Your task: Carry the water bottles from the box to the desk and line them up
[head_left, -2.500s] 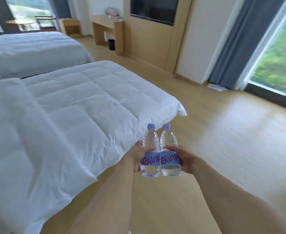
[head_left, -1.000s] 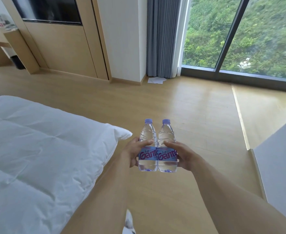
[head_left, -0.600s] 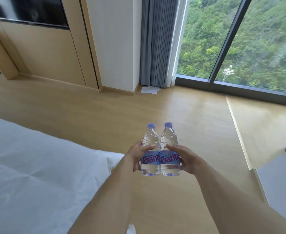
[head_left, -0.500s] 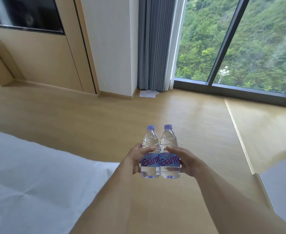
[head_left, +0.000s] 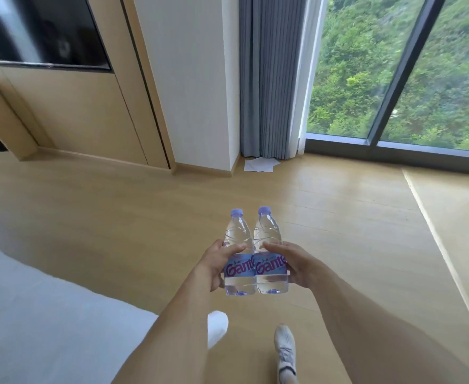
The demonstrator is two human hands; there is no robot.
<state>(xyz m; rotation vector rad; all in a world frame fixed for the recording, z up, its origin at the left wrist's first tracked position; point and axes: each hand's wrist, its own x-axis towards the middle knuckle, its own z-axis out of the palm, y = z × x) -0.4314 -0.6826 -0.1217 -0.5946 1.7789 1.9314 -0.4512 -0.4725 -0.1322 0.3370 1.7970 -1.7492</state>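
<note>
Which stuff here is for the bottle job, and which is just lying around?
For the job:
left bottle, held by the left hand
right bottle, held by the right hand

Just lying about:
papers on the floor by the curtain
white bed

Only the two water bottles carry readable print. The left bottle (head_left: 239, 253) has a pale blue label with large purple-pink letters reading "Gante", the last letter running into the seam where the two bottles touch. This word sits just below the left hand's (head_left: 217, 266) thumb and beside its fingers (head_left: 229, 250). The right bottle (head_left: 270, 252) bears the same label, again reading "Gante", with its end cut off by the right hand's (head_left: 297, 263) fingers (head_left: 276, 247) wrapped round that side. Small marks stand above the big word on each label, possibly characters, but they are too small to read.
</note>
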